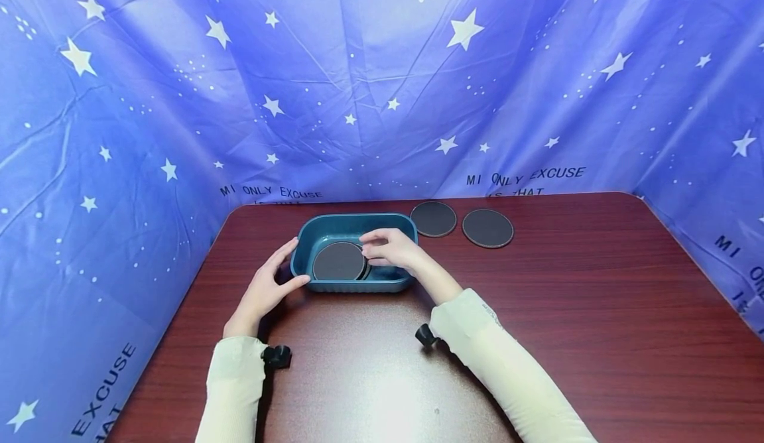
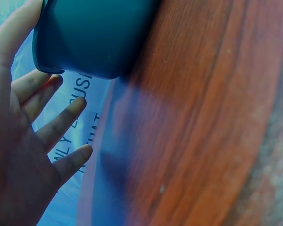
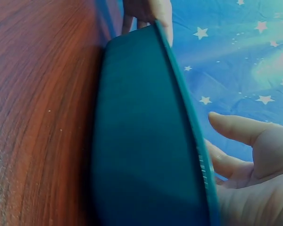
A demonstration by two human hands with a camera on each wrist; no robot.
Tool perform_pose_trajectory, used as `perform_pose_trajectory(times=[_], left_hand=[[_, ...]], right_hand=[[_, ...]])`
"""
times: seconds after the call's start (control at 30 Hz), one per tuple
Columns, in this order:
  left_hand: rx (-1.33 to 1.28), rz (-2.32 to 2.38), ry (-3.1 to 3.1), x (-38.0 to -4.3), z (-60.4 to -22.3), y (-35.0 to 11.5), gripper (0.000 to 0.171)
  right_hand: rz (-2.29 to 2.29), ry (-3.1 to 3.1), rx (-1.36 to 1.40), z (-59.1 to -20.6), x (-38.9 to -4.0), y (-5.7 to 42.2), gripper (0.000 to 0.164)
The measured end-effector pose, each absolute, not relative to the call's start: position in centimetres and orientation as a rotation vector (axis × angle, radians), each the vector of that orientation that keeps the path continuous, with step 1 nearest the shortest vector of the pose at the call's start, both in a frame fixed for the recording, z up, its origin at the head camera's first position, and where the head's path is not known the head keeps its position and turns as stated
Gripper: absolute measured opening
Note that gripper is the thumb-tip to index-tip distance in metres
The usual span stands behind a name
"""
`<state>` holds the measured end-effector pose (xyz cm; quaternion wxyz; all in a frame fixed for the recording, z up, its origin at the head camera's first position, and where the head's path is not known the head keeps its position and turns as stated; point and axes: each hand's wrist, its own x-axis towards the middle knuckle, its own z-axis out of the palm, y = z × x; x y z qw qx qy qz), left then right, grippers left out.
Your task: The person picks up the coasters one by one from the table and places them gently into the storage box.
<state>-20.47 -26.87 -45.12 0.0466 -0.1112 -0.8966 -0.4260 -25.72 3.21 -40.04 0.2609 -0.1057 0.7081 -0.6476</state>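
Note:
A dark teal oblong tub (image 1: pixel 352 286) stands near the back of the table. Inside, toward its left end, lies a round black disc (image 1: pixel 339 261), with the edge of another dark disc showing beneath it. My left hand (image 1: pixel 266 285) touches the tub's left end, thumb at the near rim and fingertips farther back; its fingers are spread in the left wrist view. Over the tub's right half, my right hand (image 1: pixel 390 249) reaches in, fingertips beside the disc's right edge. The right wrist view shows the thumb (image 3: pixel 238 128) held apart from the fingers, whose tips the tub wall hides.
Two more black discs lie flat behind and right of the tub, one nearer it (image 1: pixel 434 219) and one farther right (image 1: pixel 488 229). A blue star-patterned curtain (image 1: pixel 370 65) hangs round the reddish-brown wooden table (image 1: pixel 567 310).

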Motion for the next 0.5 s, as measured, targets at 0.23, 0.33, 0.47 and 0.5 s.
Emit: perform_pose_trajectory(times=[0.23,0.33,0.47,0.5], left_hand=[[-0.343,-1.301,-2.735,-20.5,-45.1,-26.8,0.080],[-0.336,-1.307,-2.739,-20.5,-45.0,-26.8,0.080],[-0.323,-1.323,-2.743,-20.4,-44.9,-26.7,0.080],[-0.322,-1.325,-2.744,-20.3,-44.9,-26.7,0.081]], right_hand=[[-1.816,1.825,-0.338,-39.1,-25.1,4.5,0.048],[-1.834,1.820,-0.361,-38.8,-24.8,5.2,0.048],[-1.868,1.828,-0.383,-38.3,-24.4,6.2,0.048],[-1.878,1.830,-0.388,-38.2,-24.3,6.5,0.047]])
